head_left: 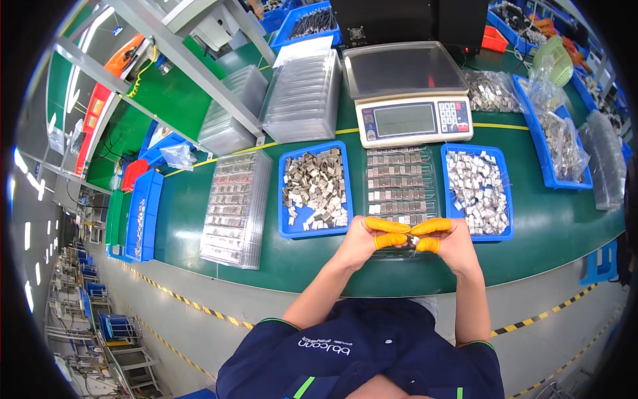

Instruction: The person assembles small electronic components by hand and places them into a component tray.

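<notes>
Pinching something very small between them, the left hand and the right hand meet at the near edge of the green desk, fingertips pressed together, each thumb and forefinger capped in an orange finger cot. The small metal part is barely visible, just a pale glint between the fingertips, with what may be thin wire leads below it; I cannot tell its exact shape. Just beyond the hands lies a clear plastic tray with rows of similar metal pieces set in its pockets. To its left sits a blue bin of loose, duller metal parts, and to its right a second blue bin of brighter silvery ones. A weighing scale stands behind the tray, its pan bare, and stacks of clear trays rest further left. To my eye the step in hand is working a single piece with both hands, perhaps fitting or checking it, before it joins the rows in the tray. The next move would seem to call for a steady pinch kept by one hand while the other lets go, then a short reach forward to a free pocket, without disturbing the seated pieces.
</notes>
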{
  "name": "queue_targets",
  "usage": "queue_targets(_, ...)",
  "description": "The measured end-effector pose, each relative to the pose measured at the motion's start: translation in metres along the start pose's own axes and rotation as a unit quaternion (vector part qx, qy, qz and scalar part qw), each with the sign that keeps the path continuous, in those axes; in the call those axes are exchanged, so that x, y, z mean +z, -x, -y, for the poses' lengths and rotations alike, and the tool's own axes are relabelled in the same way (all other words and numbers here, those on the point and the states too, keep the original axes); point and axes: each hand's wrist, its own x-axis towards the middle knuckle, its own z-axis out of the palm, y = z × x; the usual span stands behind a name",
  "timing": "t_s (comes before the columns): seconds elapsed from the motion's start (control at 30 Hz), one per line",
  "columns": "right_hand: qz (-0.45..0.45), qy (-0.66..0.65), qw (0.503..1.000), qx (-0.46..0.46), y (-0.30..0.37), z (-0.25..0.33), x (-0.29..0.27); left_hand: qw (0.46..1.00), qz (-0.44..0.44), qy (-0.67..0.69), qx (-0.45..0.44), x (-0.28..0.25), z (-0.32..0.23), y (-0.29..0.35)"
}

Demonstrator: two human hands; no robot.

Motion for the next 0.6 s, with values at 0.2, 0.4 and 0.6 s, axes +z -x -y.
queue_targets(0.2, -0.013, -0.016, 1.0, 0.021, -0.004, -0.003, 0.01, 0.999, -0.007, 0.036, -0.024, -0.005, 0.003, 0.004)
queue_targets(0.4, -0.043, 0.014, 0.999, 0.0, -0.009, -0.004, 0.026, 0.999, -0.021, 0.043, -0.016, -0.013, 0.005, 0.006)
queue_targets(0.6, -0.103, 0.118, 0.984, -0.085, -0.008, -0.012, 0.032, 0.993, -0.098, 0.05, 0.048, -0.002, 0.006, 0.004)
